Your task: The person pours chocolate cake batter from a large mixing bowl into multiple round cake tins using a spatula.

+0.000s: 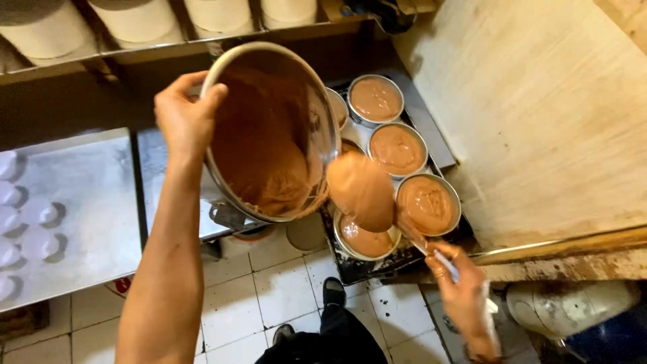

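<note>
Two hands are working — the left hand (183, 116) is gripping the tilted metal bowl (273, 131) by its rim, the right hand (461, 293) is clutching a spatula (377, 202) — scraping brown batter over round pans (397, 149) at right.

one metal mixing bowl (273, 131) of brown batter; five round cake tins (398, 149) of batter showing on one dark baking tray (350, 266), two partly hidden; one spatula (377, 202); four pale tubs (138, 20) on the shelf (168, 48); two hands in view.
</note>
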